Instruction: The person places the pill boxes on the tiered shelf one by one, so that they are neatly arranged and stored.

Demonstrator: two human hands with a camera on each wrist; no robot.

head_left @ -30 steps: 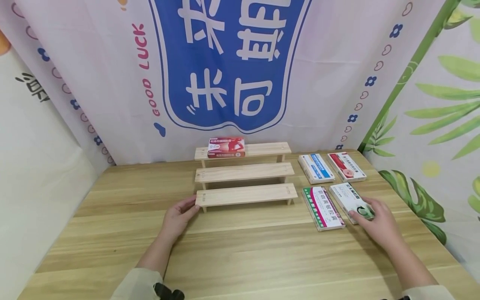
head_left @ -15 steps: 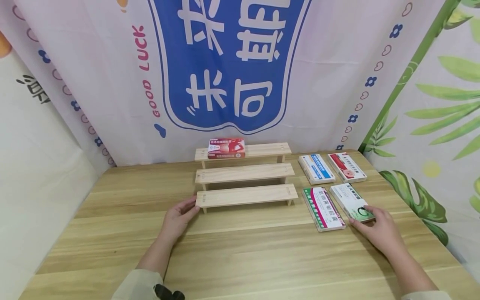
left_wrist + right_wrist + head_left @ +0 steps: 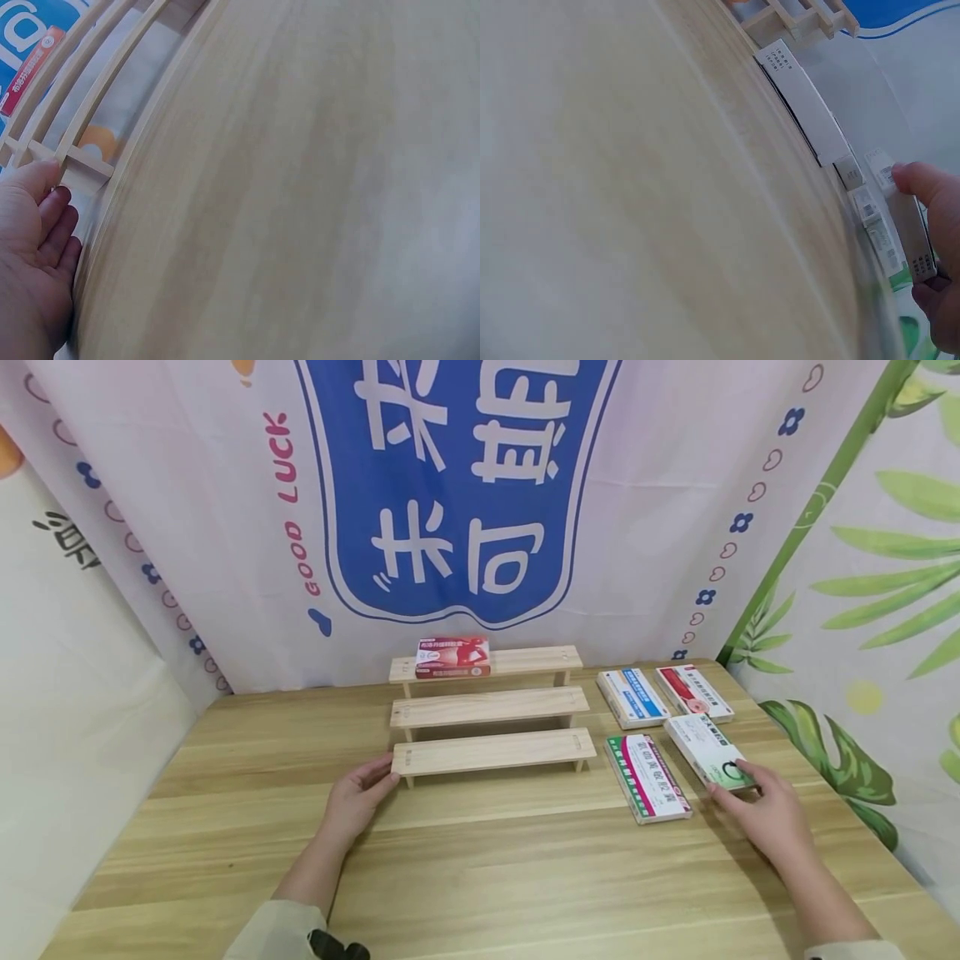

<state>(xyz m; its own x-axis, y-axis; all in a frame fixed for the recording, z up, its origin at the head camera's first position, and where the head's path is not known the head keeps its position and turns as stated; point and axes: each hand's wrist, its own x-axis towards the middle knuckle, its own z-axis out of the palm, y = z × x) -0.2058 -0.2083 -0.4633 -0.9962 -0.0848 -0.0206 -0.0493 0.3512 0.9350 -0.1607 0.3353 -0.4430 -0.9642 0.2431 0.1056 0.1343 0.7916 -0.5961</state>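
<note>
In the head view my right hand [image 3: 776, 814] pinches the near end of a white-and-green medicine box [image 3: 703, 745] between thumb and fingers. The right wrist view has the same medicine box [image 3: 909, 225] held raised above the table, its narrow side showing. My left hand [image 3: 354, 797] holds the left end of the lowest step of a three-step wooden display rack [image 3: 487, 753]. Up close in the left wrist view, the thumb of my left hand [image 3: 30, 240] lies against that step's end. A red medicine box [image 3: 453, 657] lies on the left part of the top step.
Left of the held box, a green, white and magenta box [image 3: 648, 778] lies on the wooden table [image 3: 480, 877]. Farther back lie a blue-and-white box [image 3: 633, 697] and a red-and-white box [image 3: 693, 692]. A printed cloth [image 3: 637, 543] hangs behind the table.
My right hand has taken the white-and-green medicine box up off the table and moved it slightly away from me. The left hand and the rack have stayed put.
</note>
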